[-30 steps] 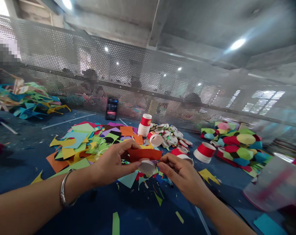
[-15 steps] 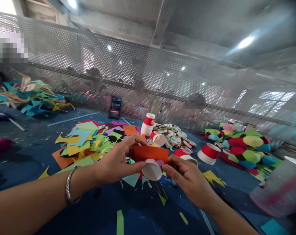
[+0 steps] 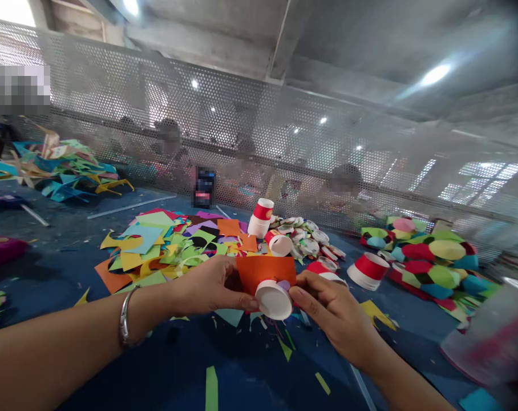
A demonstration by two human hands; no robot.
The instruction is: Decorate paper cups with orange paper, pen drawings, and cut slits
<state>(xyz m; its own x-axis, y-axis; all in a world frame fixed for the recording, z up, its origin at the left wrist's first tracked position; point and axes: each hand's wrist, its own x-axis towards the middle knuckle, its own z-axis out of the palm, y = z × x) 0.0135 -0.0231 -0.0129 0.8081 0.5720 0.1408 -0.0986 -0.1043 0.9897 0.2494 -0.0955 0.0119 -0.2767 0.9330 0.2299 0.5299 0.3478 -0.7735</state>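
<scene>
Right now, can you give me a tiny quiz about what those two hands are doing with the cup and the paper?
1. True or false: the left hand and the right hand hold the orange paper and the white cup between them.
2. Which wrist wears the silver bracelet? A: left. B: right. C: both.
3. Fill the gap: the upside-down cup on the table, right of the hands, is white and ___.
Key: 1 true; 2 A; 3 red.
</scene>
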